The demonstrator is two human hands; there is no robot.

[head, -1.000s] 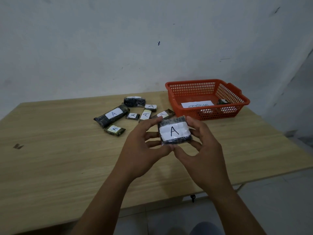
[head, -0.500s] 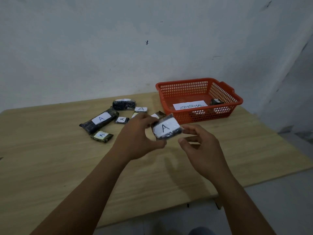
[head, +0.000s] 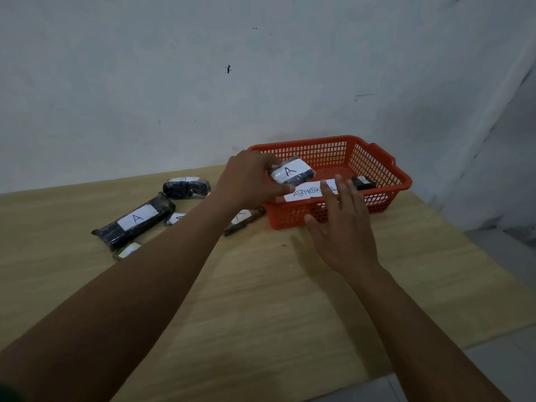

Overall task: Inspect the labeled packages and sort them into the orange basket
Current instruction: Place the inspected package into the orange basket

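A package labeled "A" [head: 291, 173] is pinched in the grip of the left hand [head: 249, 181] above the orange basket [head: 377, 166]. The right hand [head: 342, 227] is held spread near the basket's front wall, holding nothing; more packages [head: 136, 224] are seen on the counter [head: 261, 285], left of the grip.

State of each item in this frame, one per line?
Left hand: grips held package.
Held package: over basket, label A up.
Right hand: open, holding nothing.
Orange basket: upright on table, ABNORMAL label inside.
Small dark package: lies in basket.
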